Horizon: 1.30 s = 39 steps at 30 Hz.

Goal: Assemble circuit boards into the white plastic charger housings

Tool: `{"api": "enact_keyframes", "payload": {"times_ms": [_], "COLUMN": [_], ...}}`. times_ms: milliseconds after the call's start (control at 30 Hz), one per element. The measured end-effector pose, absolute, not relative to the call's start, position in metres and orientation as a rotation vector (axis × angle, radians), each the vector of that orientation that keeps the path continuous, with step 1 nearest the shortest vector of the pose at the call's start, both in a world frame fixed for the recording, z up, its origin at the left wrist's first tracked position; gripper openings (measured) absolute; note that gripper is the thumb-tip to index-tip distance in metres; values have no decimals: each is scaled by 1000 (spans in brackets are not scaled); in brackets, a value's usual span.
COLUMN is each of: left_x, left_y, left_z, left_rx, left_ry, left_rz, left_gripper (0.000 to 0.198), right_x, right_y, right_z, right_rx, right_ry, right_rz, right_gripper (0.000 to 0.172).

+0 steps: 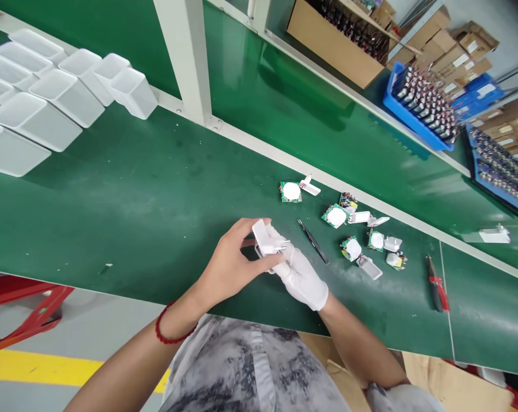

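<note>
Near the front edge of the bench, a white plastic plug piece with metal pins (264, 239) is held between both hands. My bare left hand (228, 266), with a red cord at the wrist, grips it with fingers and thumb on the left side. My right hand (305, 280) wears a white glove and closes on it from the right; its fingers are partly hidden. Black tweezers (313, 241) lie just beyond the right hand. Circuit boards with round white pads, such as one board (291, 191), lie past them with small white plug parts (370, 267) wired on.
White rectangular housings (35, 120) stand grouped at the far left. Red-handled pliers (437, 289) lie at the right. A pale post (188, 63) and rail bound the green bench (125, 212) at the back. Beyond are a blue bin (422, 109) and cartons.
</note>
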State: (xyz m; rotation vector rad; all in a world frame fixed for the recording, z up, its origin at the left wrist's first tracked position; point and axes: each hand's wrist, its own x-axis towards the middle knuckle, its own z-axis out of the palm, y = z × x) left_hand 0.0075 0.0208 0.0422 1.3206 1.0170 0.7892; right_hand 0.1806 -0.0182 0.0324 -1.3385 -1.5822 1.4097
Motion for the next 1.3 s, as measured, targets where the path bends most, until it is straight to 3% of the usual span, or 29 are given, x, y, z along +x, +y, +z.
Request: {"api": "enact_keyframes", "payload": {"times_ms": [167,367,500,633,833,1067,1300], "left_x": [13,8,9,10,11,9,9], "left_y": [12,7,7,7,8,9,12], "left_z": [34,29,23,20,20,23,24], "left_rx": [1098,1446,1581,1555,1523,1528,1547], "left_ry": [1072,1378,1420,1374,1345,1287,1345], "left_rz": [873,759,746,730,707,694,653], "left_gripper": [24,22,18,14,15,12,14], "right_x": [177,180,189,193,186,179,202], "right_y": [-19,-24,-33,-34,-36,-35,-32], "right_z": [33,34,37,42,55,58,57], "right_rx": [-1552,-1759,-1551,-1468,-1601,-1637,-1672], "right_ry": [-1466,-2002,-2451,-2733,-3026,-3273,-2759], "right_rz": [1400,460,99,-84,-48,274,670], "right_gripper": [60,45,40,50,61,65,65]}}
